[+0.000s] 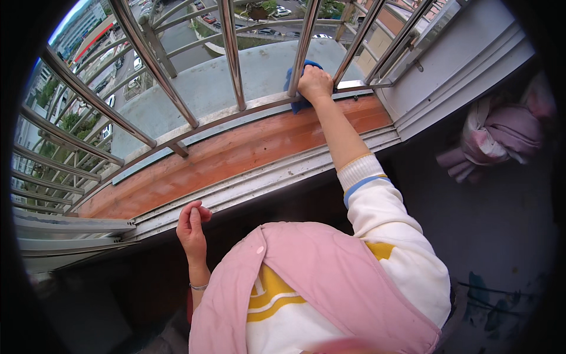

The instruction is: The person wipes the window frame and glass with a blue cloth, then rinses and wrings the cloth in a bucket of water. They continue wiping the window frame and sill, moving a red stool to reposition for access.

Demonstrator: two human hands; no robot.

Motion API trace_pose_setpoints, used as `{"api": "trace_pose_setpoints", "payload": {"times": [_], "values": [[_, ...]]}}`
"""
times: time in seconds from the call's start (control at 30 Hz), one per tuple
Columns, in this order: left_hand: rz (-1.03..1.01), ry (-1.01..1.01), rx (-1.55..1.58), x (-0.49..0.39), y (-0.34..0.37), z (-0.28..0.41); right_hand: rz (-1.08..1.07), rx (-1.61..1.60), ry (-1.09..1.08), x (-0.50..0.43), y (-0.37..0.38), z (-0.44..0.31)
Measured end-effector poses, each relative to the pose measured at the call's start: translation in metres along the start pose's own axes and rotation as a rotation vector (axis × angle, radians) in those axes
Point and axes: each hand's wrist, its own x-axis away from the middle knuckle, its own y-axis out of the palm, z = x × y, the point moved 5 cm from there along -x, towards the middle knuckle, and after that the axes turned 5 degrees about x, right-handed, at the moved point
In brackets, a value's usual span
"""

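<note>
My right hand reaches over the sill and grips a blue cloth at the lower rail of a metal window guard. One upright bar stands just left of the knuckles. Part of the cloth hangs below the rail towards the reddish-brown sill; the rest is hidden by the hand and bar. My left hand is raised near the white sliding-window track, its fingers curled. Nothing shows in it, and the fingertips are partly turned from view.
Sliding sash edges stand at the left, and a white window frame at the right. A pale ledge lies beyond the bars, high above a street with parked cars. A knotted pinkish fabric bundle hangs at the right.
</note>
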Motion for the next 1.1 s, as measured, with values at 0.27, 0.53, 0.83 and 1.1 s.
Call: {"api": "trace_pose_setpoints", "payload": {"times": [0.27,0.53,0.83,1.1], "values": [[0.208,-0.151,0.009,0.007,-0.011,-0.029,0.477,-0.810,-0.429,0.160,-0.028,-0.008],[0.093,-0.006,-0.032,-0.006,0.010,-0.011,0.102,-0.177,-0.399,0.061,0.004,-0.105],[0.044,0.043,-0.020,0.011,0.012,0.012,-0.048,-0.207,-0.208,0.059,-0.006,-0.115],[0.145,0.054,-0.071,0.028,0.016,0.018,0.264,-0.941,-0.617,0.188,-0.015,-0.112]]}}
